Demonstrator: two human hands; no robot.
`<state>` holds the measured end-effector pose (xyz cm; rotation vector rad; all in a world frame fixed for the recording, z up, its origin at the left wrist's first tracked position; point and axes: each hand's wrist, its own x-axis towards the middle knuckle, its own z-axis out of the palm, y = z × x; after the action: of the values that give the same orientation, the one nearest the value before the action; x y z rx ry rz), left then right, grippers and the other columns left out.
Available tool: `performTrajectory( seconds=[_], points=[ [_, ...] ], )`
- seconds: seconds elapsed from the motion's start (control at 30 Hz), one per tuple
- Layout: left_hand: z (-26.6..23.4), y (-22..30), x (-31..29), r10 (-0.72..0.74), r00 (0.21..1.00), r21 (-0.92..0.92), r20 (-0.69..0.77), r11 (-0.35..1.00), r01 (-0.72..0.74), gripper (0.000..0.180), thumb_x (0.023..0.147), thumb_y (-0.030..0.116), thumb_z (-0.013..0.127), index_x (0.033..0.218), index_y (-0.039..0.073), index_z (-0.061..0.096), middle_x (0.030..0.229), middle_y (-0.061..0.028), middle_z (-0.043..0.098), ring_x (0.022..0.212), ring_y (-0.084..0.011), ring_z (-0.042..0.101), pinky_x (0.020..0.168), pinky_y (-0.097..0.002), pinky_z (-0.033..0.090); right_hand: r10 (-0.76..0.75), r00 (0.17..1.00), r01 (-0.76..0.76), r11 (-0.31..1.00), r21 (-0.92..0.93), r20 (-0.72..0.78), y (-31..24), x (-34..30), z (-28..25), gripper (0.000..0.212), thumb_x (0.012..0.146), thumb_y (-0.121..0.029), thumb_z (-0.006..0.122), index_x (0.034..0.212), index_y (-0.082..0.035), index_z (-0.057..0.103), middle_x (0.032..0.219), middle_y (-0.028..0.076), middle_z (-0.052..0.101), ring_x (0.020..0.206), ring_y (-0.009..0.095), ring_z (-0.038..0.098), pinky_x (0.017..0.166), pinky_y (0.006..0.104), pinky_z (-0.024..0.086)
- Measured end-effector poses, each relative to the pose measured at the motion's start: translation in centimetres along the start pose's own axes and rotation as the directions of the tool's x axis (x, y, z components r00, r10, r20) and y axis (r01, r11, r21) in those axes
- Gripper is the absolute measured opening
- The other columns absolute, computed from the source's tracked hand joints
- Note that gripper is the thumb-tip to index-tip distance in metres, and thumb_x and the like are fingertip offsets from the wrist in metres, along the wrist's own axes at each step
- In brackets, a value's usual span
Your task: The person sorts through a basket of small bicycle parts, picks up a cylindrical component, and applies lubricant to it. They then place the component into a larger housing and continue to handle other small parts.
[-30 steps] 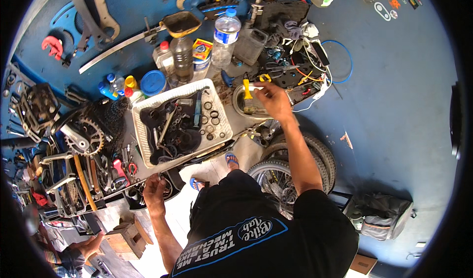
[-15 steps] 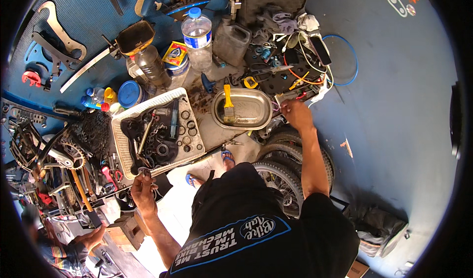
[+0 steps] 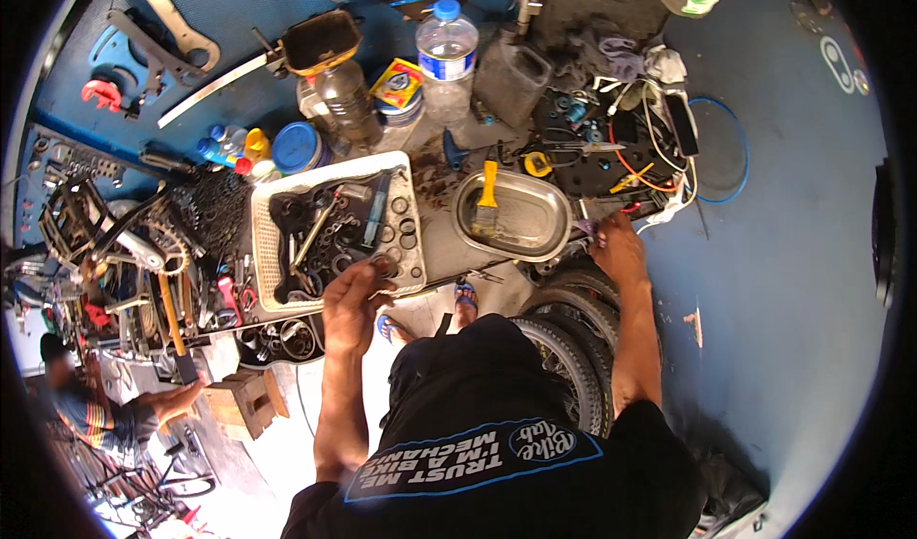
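Note:
My left hand (image 3: pixel 350 305) is closed in a pinch on a small metal ring (image 3: pixel 385 264) at the near right corner of a cream plastic basket (image 3: pixel 260 262). Metal rings, a dark cloth and small bike parts lie inside the basket. My right hand (image 3: pixel 621 253) is closed beside the right end of an oval metal tray (image 3: pixel 559 238). Something small and purple (image 3: pixel 584 226) shows at its fingertips; whether it is gripped I cannot tell. A yellow-handled paintbrush (image 3: pixel 489 190) rests in the tray, bristles down in a little murky liquid.
A clear bottle (image 3: pixel 447 62), a dark jerrycan (image 3: pixel 514 76) and a blue-lidded tub (image 3: pixel 299 147) stand behind. Cables and a phone (image 3: pixel 681 124) lie at the right. Bike tyres (image 3: pixel 564 348) stand below the bench edge. Another person (image 3: pixel 95 401) is at the lower left.
My left hand has moved right and up, bringing the ring over the basket's near edge. My right hand remains beside the tray's right end. The whole view has shifted.

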<state>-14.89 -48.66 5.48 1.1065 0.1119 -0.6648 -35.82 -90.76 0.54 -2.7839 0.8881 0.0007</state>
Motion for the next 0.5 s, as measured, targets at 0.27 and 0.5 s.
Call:
performTrajectory(
  seconds=[0.27, 0.5],
  points=[
    [3.6, -1.2, 1.6, -0.063, 0.993, -0.004, 0.102, 0.998, 0.064, 0.026, 0.108, 0.017, 0.064, 0.120, -0.005, 0.070, 0.115, -0.0129, 0.076, 0.087, -0.0207, 0.075, 0.068, -0.0316, 0.059, 0.051, 0.988, -0.083, 0.973, 0.217, 0.148, 1.0, -3.0, -2.1, 0.056, 0.082, -0.004, 0.069, 0.135, -0.004, 0.049, 0.124, 0.029, 0.063, 0.102, 0.051, 0.067, 0.088, 0.0599, 0.054],
    [5.9, -3.7, 3.8, -0.084, 0.985, -0.008, 0.152, 0.996, 0.086, 0.020, 0.108, 0.018, 0.065, 0.116, 0.000, 0.068, 0.115, -0.0102, 0.075, 0.089, -0.0207, 0.076, 0.070, -0.0323, 0.059, 0.145, 0.977, -0.182, 0.948, 0.260, 0.157, 3.8, -4.6, -1.3, 0.033, 0.089, -0.022, 0.079, 0.112, -0.002, 0.067, 0.101, 0.023, 0.071, 0.088, 0.044, 0.070, 0.080, 0.0509, 0.056]
  ],
)
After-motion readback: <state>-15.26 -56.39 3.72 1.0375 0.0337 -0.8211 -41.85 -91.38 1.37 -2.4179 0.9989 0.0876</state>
